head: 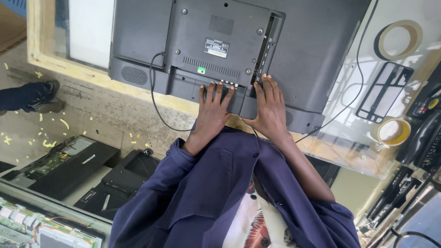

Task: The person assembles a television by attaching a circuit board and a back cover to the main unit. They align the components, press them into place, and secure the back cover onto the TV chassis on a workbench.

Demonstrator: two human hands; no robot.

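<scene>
A black flat-screen television (312, 50) lies face down on a glass-topped wooden table (363, 151), its back cover with screws and a port row facing up. My left hand (212, 108) rests flat on the raised lower strip of the back cover, fingers spread near a row of sockets. Close beside it, my right hand (270, 108) also lies flat on the strip, fingertips touching the edge of the raised centre panel. Neither hand grips anything. A thin black cable (154, 98) loops from the back over the table's edge.
Two tape rolls (398, 39) (393, 131) and a black bracket (384, 92) lie on the glass at right, with dark tools (425, 133) beyond. On the floor at left lie opened television shells (69, 165), circuit boards (27, 220) and another person's shoe (43, 98).
</scene>
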